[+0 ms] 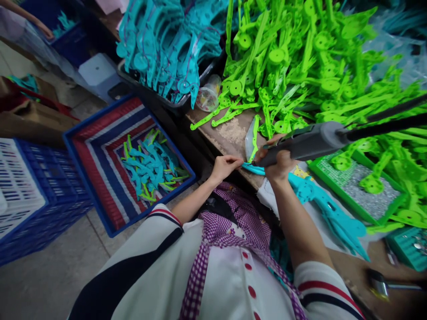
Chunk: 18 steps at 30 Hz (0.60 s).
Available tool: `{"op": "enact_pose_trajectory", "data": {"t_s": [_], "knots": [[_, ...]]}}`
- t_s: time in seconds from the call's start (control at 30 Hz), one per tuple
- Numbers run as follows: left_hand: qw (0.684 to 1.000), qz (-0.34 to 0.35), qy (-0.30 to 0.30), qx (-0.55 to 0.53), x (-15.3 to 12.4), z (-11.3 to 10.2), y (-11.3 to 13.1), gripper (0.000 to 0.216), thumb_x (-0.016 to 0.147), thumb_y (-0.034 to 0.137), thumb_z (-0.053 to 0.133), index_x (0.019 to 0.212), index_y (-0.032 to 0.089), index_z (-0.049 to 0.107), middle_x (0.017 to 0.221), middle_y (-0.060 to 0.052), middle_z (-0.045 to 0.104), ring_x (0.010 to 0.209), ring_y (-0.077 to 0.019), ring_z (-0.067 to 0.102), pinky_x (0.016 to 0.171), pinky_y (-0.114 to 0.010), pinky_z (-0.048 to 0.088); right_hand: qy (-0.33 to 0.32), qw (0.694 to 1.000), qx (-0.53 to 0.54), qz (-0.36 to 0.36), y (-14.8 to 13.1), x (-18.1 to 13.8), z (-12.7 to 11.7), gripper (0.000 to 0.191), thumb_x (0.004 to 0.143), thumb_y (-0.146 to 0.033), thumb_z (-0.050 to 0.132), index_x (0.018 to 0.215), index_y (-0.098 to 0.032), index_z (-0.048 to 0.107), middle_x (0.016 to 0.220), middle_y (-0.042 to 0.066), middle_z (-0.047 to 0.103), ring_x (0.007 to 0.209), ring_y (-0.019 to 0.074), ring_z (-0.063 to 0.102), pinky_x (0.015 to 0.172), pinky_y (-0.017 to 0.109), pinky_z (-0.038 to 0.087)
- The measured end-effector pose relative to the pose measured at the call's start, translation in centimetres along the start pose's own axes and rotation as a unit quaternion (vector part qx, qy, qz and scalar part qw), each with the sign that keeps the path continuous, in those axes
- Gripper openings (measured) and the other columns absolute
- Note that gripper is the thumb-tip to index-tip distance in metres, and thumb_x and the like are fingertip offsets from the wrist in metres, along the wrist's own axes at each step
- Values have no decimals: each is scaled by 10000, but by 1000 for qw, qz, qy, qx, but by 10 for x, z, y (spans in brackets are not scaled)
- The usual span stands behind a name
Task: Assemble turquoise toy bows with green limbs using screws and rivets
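My right hand [278, 164] is wrapped around a grey power screwdriver [307, 142], its body tilted and its tip pointing left toward my left hand [227, 168]. The fingers of my left hand are pinched together at the narrow end of a teal plastic part [255, 169], close to the driver's tip. Part of that piece passes behind my right hand and wrist. Just above the tip, a lime-green plastic strip with a clear blade-like piece [251, 138] lies on the bench. A larger teal plastic body [330, 206] rests to the right of my right forearm.
Lime-green parts [276, 58] are heaped over the bench, beside a black tub of teal assemblies [170, 49]. A green tray [383, 204] holds small metal pieces. A blue-rimmed crate [108, 229] with mixed parts is at left. A hammer [378, 284] lies lower right. Another person's hand [45, 31] shows upper left.
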<state>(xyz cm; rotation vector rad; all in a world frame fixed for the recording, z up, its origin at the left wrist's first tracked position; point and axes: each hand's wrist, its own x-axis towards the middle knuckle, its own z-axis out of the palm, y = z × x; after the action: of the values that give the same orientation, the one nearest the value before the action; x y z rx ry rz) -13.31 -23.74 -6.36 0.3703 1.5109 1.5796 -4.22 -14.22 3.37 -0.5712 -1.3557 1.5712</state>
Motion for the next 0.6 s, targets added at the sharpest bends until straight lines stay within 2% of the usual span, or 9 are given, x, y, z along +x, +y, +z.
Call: {"op": "enact_pose_trajectory", "data": {"t_s": [0.1, 0.27, 0.43, 0.6], "knots": [[1000, 5, -2, -5, 0, 0, 0, 250, 658, 339, 913, 772, 147, 800, 673, -30, 758, 621, -152, 707, 687, -300, 596, -4, 1000, 5, -8, 1, 0, 0, 556, 632, -787, 715, 816, -281, 577, 500, -66, 476, 440, 177, 565, 411, 311, 481], [1000, 10, -4, -15, -1, 0, 0, 277, 647, 366, 920, 771, 150, 799, 681, -35, 763, 630, -164, 716, 701, -319, 609, -22, 1000, 2, -11, 3, 0, 0, 504, 663, -720, 743, 774, -263, 561, 492, -69, 511, 360, 146, 507, 359, 288, 441], [1000, 13, 0, -8, 0, 1, -2, 303, 633, 396, 923, 767, 152, 801, 684, -40, 766, 623, -164, 713, 686, -312, 601, -27, 999, -4, 21, 2, 3, 1, 515, 633, -699, 776, 797, -248, 589, 489, -71, 538, 373, 139, 524, 386, 277, 452], [999, 24, -31, -13, 0, -5, -5, 372, 614, 422, 931, 842, 150, 820, 769, -55, 792, 675, -177, 725, 738, -326, 602, -19, 1000, -9, 23, -2, 9, 5, 513, 626, -689, 797, 800, -249, 598, 479, -80, 538, 367, 145, 537, 398, 286, 480]]}}
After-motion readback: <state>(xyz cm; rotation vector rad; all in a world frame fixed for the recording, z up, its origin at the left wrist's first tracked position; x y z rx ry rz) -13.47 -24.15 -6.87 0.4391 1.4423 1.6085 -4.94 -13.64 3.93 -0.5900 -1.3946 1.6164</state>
